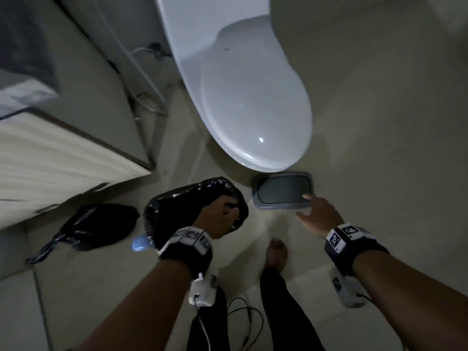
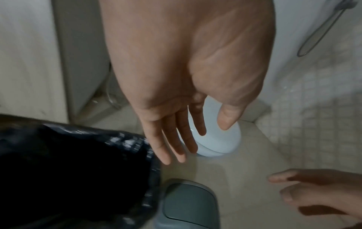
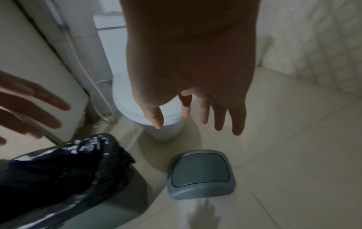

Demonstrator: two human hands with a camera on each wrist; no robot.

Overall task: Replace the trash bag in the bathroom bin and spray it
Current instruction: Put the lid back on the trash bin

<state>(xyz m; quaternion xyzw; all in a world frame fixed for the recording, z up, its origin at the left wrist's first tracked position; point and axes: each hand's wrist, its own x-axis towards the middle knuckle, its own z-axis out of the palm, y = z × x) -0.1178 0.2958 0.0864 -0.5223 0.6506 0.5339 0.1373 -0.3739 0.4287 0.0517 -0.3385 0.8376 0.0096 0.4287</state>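
The floor (image 1: 379, 148) is pale beige tile, smooth and matte, with thin grout lines; in the wrist views the wall right of the toilet is a mosaic of small pale squares. A white glazed toilet (image 1: 253, 102) with its oval seat lid down is the landmark: its long axis runs from the cistern at the top of the head view down toward the person. Left of the toilet a thin hose (image 1: 141, 72) loops down the wall, and further left stands a cabinet with a ribbed pale front (image 1: 50, 158). Just in front of the toilet's rounded nose, the grey plastic bin lid (image 1: 283, 191) lies flat on the floor, a rounded rectangle with a darker swing flap inset, its long axis crosswise to the toilet's. Left of the lid, just beside it, stands the bathroom bin (image 3: 109, 204), grey-sided, its mouth lined with a glossy, crinkled black trash bag (image 1: 177, 198) folded over the rim. Further left of the toilet, by the cabinet, a second black bag (image 1: 98, 226) lies crumpled on the floor with a twisted tail. The left hand (image 1: 220, 216) hovers over the bin's near right rim, fingers straight and spread in the wrist view, gripping nothing. The right hand (image 1: 319, 216) is spread wide above the lid's near right corner, empty; contact with the lid cannot be told. A bare foot (image 1: 277, 252) stands on the tile below the lid.
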